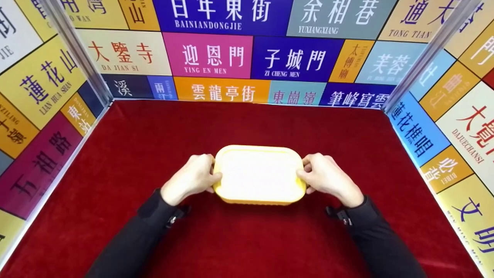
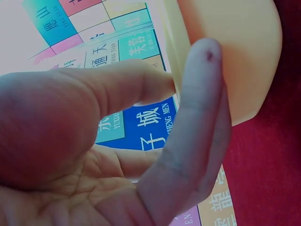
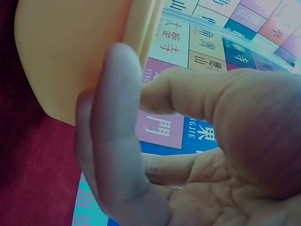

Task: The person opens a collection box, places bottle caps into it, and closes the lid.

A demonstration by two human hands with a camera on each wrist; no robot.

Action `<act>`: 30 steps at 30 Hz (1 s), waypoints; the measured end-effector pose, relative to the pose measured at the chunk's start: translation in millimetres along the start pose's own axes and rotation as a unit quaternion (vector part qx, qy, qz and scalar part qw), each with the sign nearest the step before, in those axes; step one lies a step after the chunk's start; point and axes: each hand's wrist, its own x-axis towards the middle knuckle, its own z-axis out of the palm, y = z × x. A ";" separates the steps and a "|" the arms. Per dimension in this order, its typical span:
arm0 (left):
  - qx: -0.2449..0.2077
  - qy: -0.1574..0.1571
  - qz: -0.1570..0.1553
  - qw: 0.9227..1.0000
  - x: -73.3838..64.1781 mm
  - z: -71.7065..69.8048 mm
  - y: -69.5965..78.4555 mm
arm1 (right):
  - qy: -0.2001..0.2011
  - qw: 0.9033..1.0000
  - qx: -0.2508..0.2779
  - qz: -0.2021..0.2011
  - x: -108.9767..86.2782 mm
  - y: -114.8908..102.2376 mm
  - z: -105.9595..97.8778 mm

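Observation:
A yellow plastic container with rounded corners and a pale, bright top [image 1: 259, 174] is at the middle of the head view. The left hand [image 1: 194, 175] grips its left end, thumb at the top rim and fingers along the side. At the opposite end the right hand [image 1: 326, 177] holds it the same way. In the left wrist view the container's smooth side wall [image 2: 251, 52] shows beside the fingers; the right wrist view shows the other end wall [image 3: 70, 42]. What is inside the container cannot be seen.
Red cloth [image 1: 247, 239] covers the table. Upright panels with colourful Chinese place-name signs [image 1: 208, 56] enclose the back and both sides. Metal posts [image 1: 83, 54] stand at the back corners. Dark sleeves [image 1: 131, 235] with wrist straps cover the forearms.

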 end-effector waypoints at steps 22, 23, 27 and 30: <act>0.145 0.110 0.101 0.978 1.0 21.9 3.0 | 0.094 0.986 -0.089 -0.103 0.9 6.4 16.5; 0.142 0.126 0.131 0.973 2.6 26.7 2.5 | 0.115 0.981 -0.098 -0.124 1.6 6.6 20.8; 0.154 0.136 0.223 0.953 13.4 48.0 -0.3 | 0.138 0.966 -0.109 -0.188 3.5 4.1 39.2; 0.186 0.102 0.230 0.950 19.9 59.2 -0.2 | 0.111 0.964 -0.131 -0.205 5.2 0.0 51.9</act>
